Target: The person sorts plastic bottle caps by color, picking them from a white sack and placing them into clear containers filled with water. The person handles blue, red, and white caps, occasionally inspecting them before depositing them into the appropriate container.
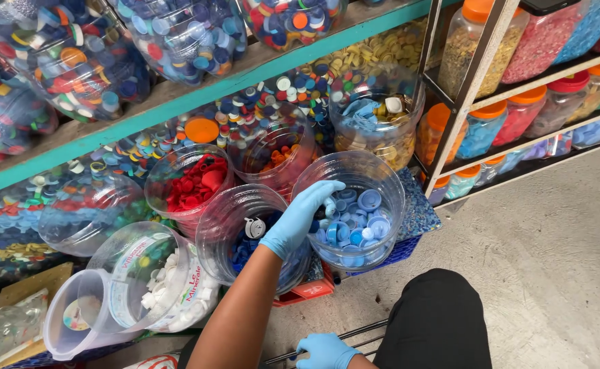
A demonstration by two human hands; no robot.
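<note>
At the near edge, the right hand (325, 350), in a light blue glove, rests low beside the person's black-clad knee (436, 321), its fingers curled around a thin dark metal rod (354, 335) that runs along the concrete floor (553, 260).

A little farther, the left hand (300, 215), also gloved in light blue, reaches up from a bare forearm and dips over the rim of a clear cut-open plastic jug (389, 184) standing on a blue crate (399, 253). Its fingers (327, 195) are bent down into the heap of light blue bottle caps (354, 229) inside; whether they pinch a cap cannot be told, since the tips are hidden among the caps.

Just left of that jug, touching it, stands another clear jug (228, 219) holding dark blue caps (245, 249), partly behind the forearm. Nearer and to the left lies a tilted jug of white caps (170, 287), with a white bucket (74, 321) beside it.

Farther back, a jug of red caps (194, 181) stands left of one with mixed orange and red caps (276, 154), and right of these a jug holds gold caps (375, 119) with pale blue scraps on top.

Beyond them, a teal-edged wooden shelf (197, 92) carries big clear bottles of mixed-colour caps (183, 34). At the far right, a dark metal rack (464, 89) holds orange-lidded jars (512, 113) of sorted coloured bits.
</note>
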